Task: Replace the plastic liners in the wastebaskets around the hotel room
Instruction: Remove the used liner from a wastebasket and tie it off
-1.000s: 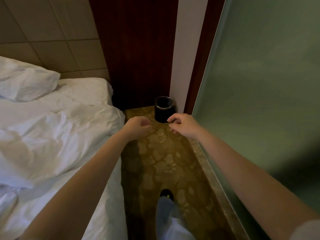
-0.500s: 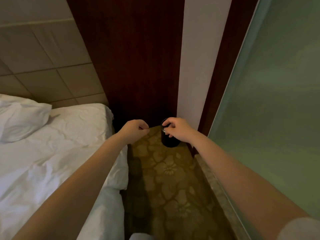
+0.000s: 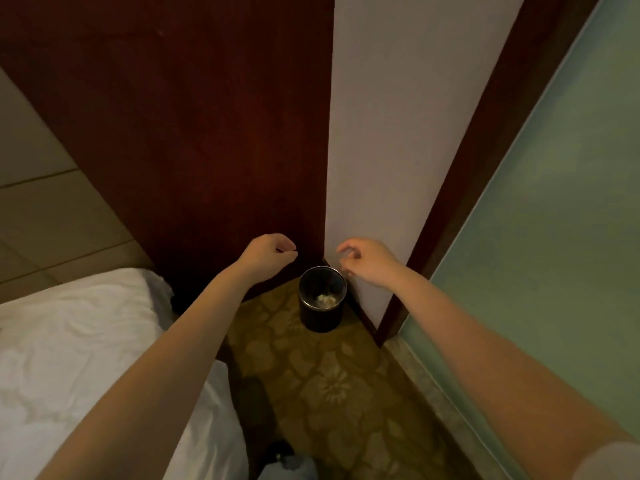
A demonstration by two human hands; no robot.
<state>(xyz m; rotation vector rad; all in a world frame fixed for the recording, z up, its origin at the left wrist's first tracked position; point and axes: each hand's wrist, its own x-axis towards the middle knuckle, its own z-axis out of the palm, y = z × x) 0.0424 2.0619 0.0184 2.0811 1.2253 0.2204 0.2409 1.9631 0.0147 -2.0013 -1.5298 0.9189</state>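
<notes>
A small dark round wastebasket [image 3: 321,318] with a shiny metal rim stands on the carpet in the corner where the dark wood panel meets the white wall. Some crumpled pale litter lies at its bottom; I cannot make out a liner. My left hand [image 3: 268,254] hovers above and left of the basket, fingers curled into a loose fist with nothing visible in it. My right hand [image 3: 365,263] hangs just above the basket's right rim, fingers bent and slightly apart, holding nothing I can see.
A bed with white sheets [image 3: 86,341] fills the left side. A frosted glass partition [image 3: 554,237] runs along the right, leaving a narrow strip of patterned carpet [image 3: 329,393]. My foot [image 3: 284,462] shows at the bottom edge.
The view has closed in on the corner and tilted. My right hand has come off the basket's rim and risen above it; the basket's inside now shows. My left hand stays curled.
</notes>
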